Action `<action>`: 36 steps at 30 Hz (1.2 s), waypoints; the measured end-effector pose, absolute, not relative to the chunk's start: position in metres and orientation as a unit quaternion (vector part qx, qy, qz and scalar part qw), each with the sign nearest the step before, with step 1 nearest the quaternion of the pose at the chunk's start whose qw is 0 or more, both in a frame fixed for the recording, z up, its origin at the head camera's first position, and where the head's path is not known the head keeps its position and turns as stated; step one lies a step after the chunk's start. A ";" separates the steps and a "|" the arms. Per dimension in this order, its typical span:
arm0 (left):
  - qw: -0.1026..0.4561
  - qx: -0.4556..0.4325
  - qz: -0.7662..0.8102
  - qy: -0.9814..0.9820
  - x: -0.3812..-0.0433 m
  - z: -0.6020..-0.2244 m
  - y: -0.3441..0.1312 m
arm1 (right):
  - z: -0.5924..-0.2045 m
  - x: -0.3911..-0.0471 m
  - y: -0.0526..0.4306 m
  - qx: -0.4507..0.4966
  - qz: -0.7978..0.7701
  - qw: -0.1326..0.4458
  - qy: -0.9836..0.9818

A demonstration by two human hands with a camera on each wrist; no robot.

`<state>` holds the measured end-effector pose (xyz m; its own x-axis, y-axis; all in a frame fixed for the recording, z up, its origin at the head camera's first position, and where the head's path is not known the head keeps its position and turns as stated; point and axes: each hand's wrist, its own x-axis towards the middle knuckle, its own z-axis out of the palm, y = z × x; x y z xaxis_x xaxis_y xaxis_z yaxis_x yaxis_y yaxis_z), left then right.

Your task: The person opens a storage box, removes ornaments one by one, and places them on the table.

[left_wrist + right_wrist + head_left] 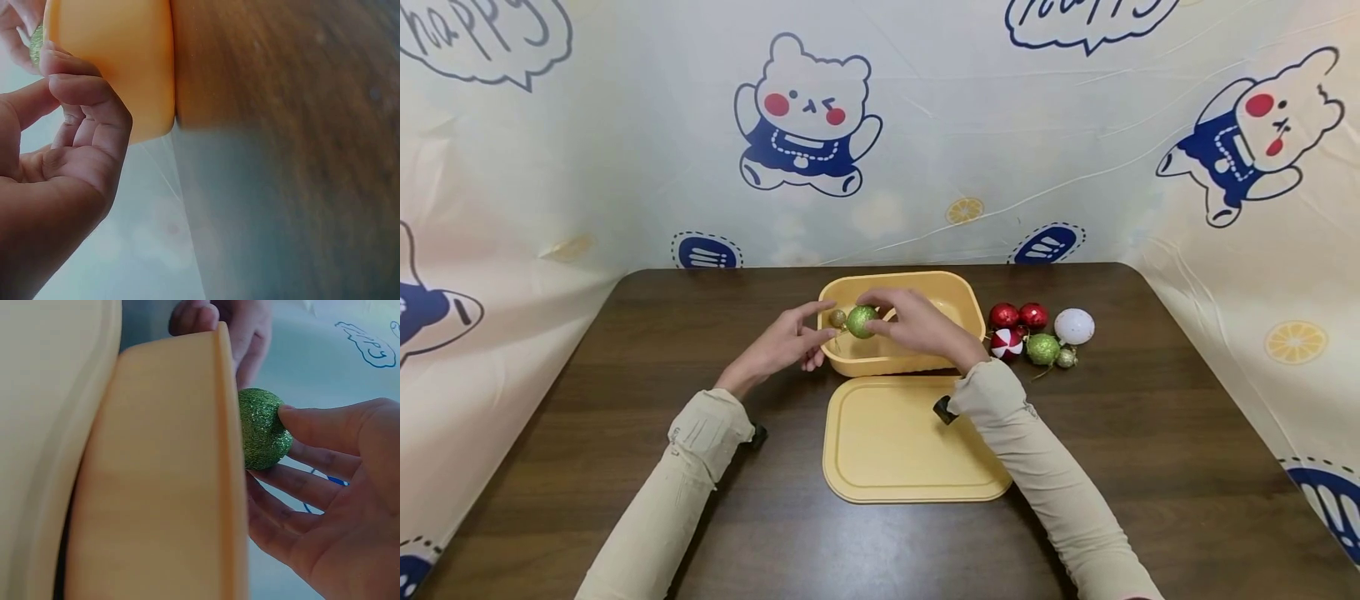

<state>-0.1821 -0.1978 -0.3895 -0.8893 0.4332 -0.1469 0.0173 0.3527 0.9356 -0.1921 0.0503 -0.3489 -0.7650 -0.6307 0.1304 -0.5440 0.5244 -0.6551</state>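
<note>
Over the yellow box (895, 367), my right hand (913, 321) grips a glittery green Christmas ball (861, 322) between thumb and fingers. The right wrist view shows the green ball (262, 429) just beyond the box rim. At the box's left end is my left hand (786, 340), its fingers bent at the rim. A small gold ball (838, 317) shows by its thumb and index fingertips, beside the green one. In the left wrist view the curled fingers of the left hand (81, 131) overlap the box wall (125, 69); whether they pinch anything is hidden.
A flat yellow lid (910, 442) lies in front of the box, under the right forearm. Right of the box sit red balls (1033, 315), a red-and-white ball (1006, 343), a second green ball (1042, 349), another small gold ball (1066, 357) and a white ball (1074, 326).
</note>
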 end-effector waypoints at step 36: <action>0.180 0.147 0.550 0.802 -0.183 -0.393 -0.199 | -0.332 -0.162 0.125 -0.305 -0.343 -0.027 0.888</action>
